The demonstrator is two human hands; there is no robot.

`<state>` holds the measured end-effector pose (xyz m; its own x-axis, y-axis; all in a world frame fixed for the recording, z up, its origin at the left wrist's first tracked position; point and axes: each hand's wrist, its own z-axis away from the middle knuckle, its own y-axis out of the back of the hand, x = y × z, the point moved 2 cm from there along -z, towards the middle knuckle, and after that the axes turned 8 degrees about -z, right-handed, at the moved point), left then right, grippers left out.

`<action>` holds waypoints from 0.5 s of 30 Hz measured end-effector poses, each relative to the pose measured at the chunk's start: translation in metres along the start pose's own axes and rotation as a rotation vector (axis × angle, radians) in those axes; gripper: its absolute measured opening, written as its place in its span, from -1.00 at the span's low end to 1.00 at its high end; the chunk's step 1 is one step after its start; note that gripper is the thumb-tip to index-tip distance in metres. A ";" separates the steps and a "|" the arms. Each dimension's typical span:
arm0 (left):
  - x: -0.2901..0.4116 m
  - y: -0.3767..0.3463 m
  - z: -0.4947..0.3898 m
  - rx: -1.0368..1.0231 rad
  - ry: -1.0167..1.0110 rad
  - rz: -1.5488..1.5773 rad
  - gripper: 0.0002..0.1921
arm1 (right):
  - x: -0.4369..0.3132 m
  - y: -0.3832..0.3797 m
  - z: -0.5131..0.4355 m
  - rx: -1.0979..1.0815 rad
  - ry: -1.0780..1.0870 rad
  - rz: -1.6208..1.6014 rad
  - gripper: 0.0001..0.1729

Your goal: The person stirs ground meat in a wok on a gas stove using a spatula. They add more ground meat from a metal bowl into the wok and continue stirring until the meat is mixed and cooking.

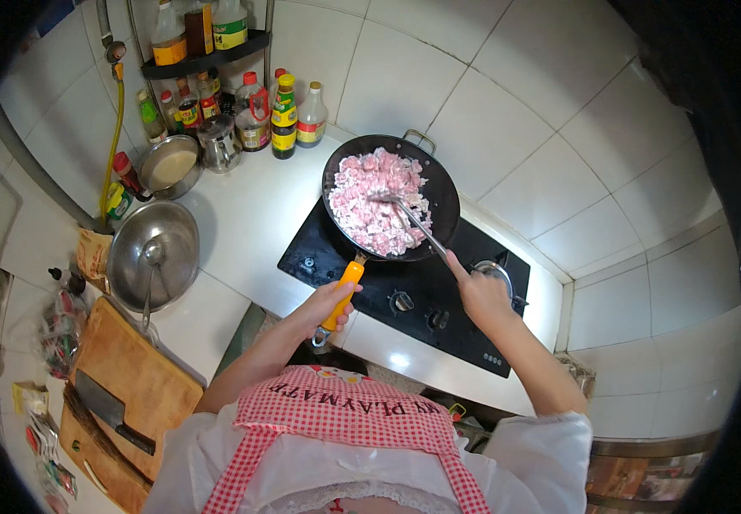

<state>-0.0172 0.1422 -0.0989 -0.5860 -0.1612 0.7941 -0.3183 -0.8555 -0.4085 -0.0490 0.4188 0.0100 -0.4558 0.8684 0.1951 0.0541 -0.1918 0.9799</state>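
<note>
A black wok (442,193) stands over the left side of the black gas hob (370,283). Pale pink and white pieces, apparently raw meat (380,173), fill much of it. My left hand (330,307) is closed around the wok's orange handle (347,286). In my right hand (483,292) is a metal spatula (420,226), gripped by its shaft. The spatula's head rests among the pieces near the middle of the wok, partly covered by them.
Left of the hob, a steel bowl (178,263) holds a ladle (149,276). Behind it stand a pan of pale liquid (171,166), a steel pot (219,144) and several sauce bottles (285,119). A cleaver (104,398) lies on the wooden cutting board (133,347). Tiled walls (409,77) bound the counter.
</note>
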 end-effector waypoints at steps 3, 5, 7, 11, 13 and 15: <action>-0.001 0.001 0.001 -0.015 0.007 0.022 -0.54 | 0.024 0.021 0.040 -0.108 0.002 -0.019 -0.20; -0.003 0.003 0.002 -0.012 0.014 0.020 -0.55 | 0.035 0.050 0.048 0.024 0.062 -0.125 -0.23; -0.003 0.005 0.001 -0.006 0.022 0.015 -0.55 | 0.037 0.075 0.037 0.111 0.006 -0.043 -0.24; -0.003 0.003 -0.001 -0.021 0.030 0.040 -0.56 | 0.012 0.076 -0.023 0.016 -0.102 -0.046 -0.25; -0.002 0.002 -0.002 -0.026 0.002 0.033 -0.57 | -0.003 0.061 -0.037 -0.097 0.040 -0.033 -0.23; 0.001 0.003 -0.002 -0.011 0.006 0.022 -0.57 | -0.008 0.047 -0.030 -0.080 0.008 0.014 -0.20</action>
<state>-0.0199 0.1400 -0.1007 -0.5974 -0.1765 0.7823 -0.3140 -0.8461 -0.4307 -0.0696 0.3885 0.0536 -0.4629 0.8616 0.2081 -0.0103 -0.2400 0.9707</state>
